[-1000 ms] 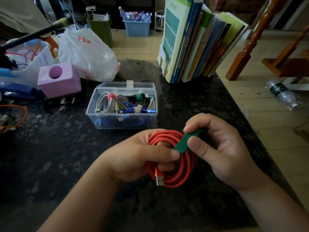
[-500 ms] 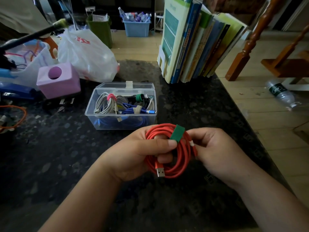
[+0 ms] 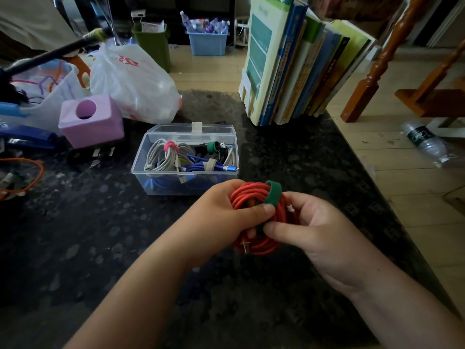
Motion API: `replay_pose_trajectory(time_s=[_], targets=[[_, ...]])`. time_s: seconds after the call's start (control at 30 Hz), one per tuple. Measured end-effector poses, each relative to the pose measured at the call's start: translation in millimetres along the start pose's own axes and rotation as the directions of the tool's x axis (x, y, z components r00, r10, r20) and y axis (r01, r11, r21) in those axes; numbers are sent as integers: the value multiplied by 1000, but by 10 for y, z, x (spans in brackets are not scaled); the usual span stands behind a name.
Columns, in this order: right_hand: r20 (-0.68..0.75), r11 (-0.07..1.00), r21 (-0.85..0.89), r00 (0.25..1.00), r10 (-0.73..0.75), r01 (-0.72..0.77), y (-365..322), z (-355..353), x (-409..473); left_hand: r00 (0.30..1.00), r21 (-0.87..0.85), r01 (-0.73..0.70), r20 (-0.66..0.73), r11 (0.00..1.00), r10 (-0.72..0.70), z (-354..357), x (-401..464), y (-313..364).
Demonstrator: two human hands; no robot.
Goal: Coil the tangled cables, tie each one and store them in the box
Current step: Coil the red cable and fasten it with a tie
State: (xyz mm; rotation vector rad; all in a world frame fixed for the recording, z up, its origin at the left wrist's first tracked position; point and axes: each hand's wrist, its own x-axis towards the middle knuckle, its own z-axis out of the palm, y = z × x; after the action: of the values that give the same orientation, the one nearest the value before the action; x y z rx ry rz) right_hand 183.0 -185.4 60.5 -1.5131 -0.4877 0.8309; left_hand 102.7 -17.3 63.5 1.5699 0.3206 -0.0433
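Note:
A coiled red cable (image 3: 254, 195) is held just above the dark table, in front of the clear plastic box (image 3: 186, 183). My left hand (image 3: 221, 217) grips the coil from the left, thumb pressing the green strap (image 3: 273, 193) that wraps over the top of the coil. My right hand (image 3: 309, 230) holds the coil's right side, thumb pinching the strap's lower end. A USB plug (image 3: 245, 246) hangs at the bottom. The open box holds a white cable with a pink tie (image 3: 169, 146), a black one with a green tie (image 3: 212, 147) and a blue one (image 3: 198, 167).
A row of books (image 3: 302, 64) stands at the back right. A purple block (image 3: 90, 119) and a white plastic bag (image 3: 133, 79) sit at the back left, an orange cord (image 3: 37, 170) at the far left. The table edge (image 3: 372, 177) runs along the right.
The green strap, held out loose by my right hand, has been laid over the top of the coil and drawn underneath. The coil has risen a little toward the box.

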Motion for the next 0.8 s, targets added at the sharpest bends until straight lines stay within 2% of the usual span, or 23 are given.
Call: replay_pose_trajectory(time_s=[0.1, 0.2, 0.27, 0.37, 0.5, 0.57, 0.67, 0.8], targets=[[19, 1000, -7, 1000, 25, -25, -10, 22, -14, 1000, 44, -4, 6, 999, 4, 13, 1, -13], [120, 997, 44, 991, 63, -69, -46, 48, -52, 999, -36, 7, 35, 999, -6, 31, -8, -18], [119, 995, 20, 989, 92, -95, -53, 58, -64, 999, -34, -6, 42, 999, 7, 48, -4, -12], [31, 986, -140, 995, 99, -93, -49, 101, -58, 1000, 17, -15, -24, 1000, 15, 75, 23, -23], [-138, 959, -273, 990, 34, -71, -3, 136, -49, 980, 5, 7, -200, 1000, -6, 127, 56, -58], [-152, 926, -378, 988, -40, -20, 22, 136, -58, 965, -7, 18, -262, 1000, -19, 128, 74, -72], [-193, 818, -571, 955, -224, 77, 56, 149, -76, 952, -5, 34, -304, 999, -34, 120, 97, -87], [-156, 588, -794, 885, -439, 151, 99, 171, -99, 948, 48, 43, -317, 998, -25, 126, 103, -98]])
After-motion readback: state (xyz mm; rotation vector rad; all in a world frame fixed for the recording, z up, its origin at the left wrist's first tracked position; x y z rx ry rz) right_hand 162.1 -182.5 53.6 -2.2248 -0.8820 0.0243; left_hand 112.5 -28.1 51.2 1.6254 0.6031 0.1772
